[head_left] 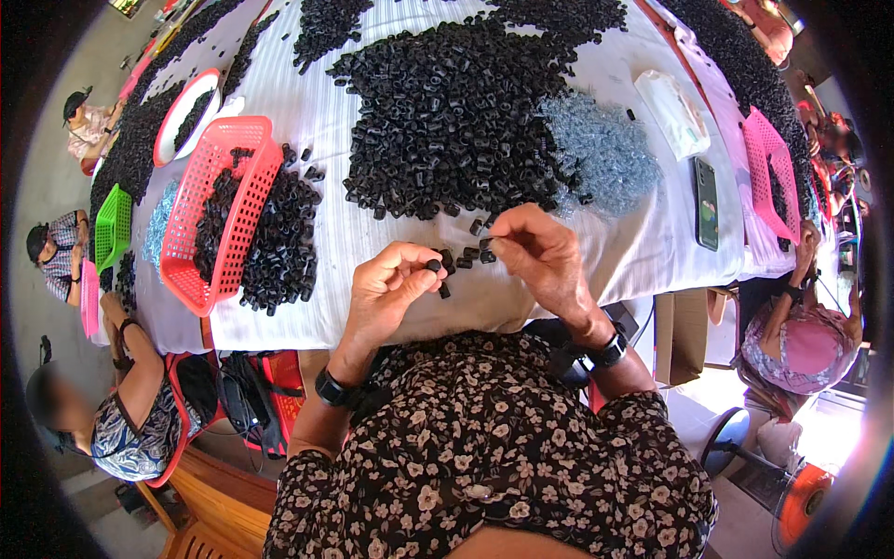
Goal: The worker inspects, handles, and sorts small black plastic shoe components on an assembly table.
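My left hand (391, 284) pinches a small black cylindrical plastic part (433, 265) between thumb and fingertips, over the near edge of the white-covered table. To its right, my right hand (545, 256) is closed in a pinch; what sits between its fingertips is too small to make out. A few loose black parts (465, 260) lie on the cloth between the two hands. Beyond them spreads a large heap of the same black parts (452, 121). Small clear bluish plastic pieces (607, 156) are piled against the heap's right side.
On the left stands a red perforated basket (207, 296) holding black parts, with more parts (279, 256) heaped beside it. At the right lie a phone (706, 203) and a white plastic packet (672, 114). A pink basket (769, 177) is farther right. Other people sit along both sides.
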Action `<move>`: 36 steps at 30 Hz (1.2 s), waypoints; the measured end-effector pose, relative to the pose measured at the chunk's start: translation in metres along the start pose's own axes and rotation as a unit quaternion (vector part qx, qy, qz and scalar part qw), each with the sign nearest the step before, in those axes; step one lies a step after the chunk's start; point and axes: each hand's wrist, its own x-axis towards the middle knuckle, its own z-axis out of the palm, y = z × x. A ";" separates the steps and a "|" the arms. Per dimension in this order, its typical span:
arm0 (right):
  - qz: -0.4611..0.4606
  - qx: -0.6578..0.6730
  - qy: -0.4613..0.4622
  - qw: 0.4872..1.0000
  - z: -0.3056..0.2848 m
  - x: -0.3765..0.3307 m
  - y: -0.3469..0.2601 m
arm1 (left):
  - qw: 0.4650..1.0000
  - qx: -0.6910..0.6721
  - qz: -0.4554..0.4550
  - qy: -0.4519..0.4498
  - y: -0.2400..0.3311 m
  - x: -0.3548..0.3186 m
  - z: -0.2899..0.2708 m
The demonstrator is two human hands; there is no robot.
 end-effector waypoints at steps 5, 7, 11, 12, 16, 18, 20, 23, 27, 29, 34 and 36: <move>0.018 0.005 -0.037 0.999 0.021 0.003 0.000 | 1.000 -0.011 0.013 -0.004 -0.003 -0.002 -0.003; 0.026 0.042 -0.054 0.997 0.026 0.002 -0.001 | 0.999 -0.008 0.047 0.013 -0.003 -0.003 -0.003; 0.051 0.034 -0.050 0.997 0.030 0.000 0.003 | 0.999 -0.034 0.026 0.029 -0.007 -0.004 -0.007; 0.051 0.034 -0.051 0.997 0.030 0.000 0.004 | 0.998 -0.040 0.025 0.042 -0.009 -0.003 -0.005; 0.064 0.030 -0.051 0.996 0.033 0.000 0.004 | 0.997 -0.058 0.011 0.047 -0.013 -0.002 -0.006; 0.063 0.036 -0.051 0.996 0.036 0.000 0.003 | 0.996 -0.080 0.016 0.048 -0.017 -0.001 -0.008; 0.070 0.050 -0.055 0.995 0.039 0.000 0.002 | 0.994 -0.101 0.020 0.049 -0.019 -0.001 -0.010; 0.046 0.005 -0.065 0.997 0.040 0.001 0.004 | 0.992 -0.102 0.023 0.067 -0.020 -0.003 -0.014; 0.038 0.003 -0.073 0.997 0.044 0.002 0.006 | 0.990 -0.131 0.006 0.048 -0.026 -0.004 -0.018; 0.038 -0.004 -0.081 0.996 0.045 0.003 0.007 | 0.990 -0.135 -0.007 0.044 -0.026 -0.005 -0.016; 0.031 -0.027 -0.075 0.996 0.045 0.003 0.011 | 0.984 -0.175 -0.029 0.002 -0.018 -0.007 -0.011; 0.022 -0.043 -0.065 0.997 0.045 0.002 0.009 | 0.986 -0.164 -0.032 -0.006 -0.018 -0.008 -0.011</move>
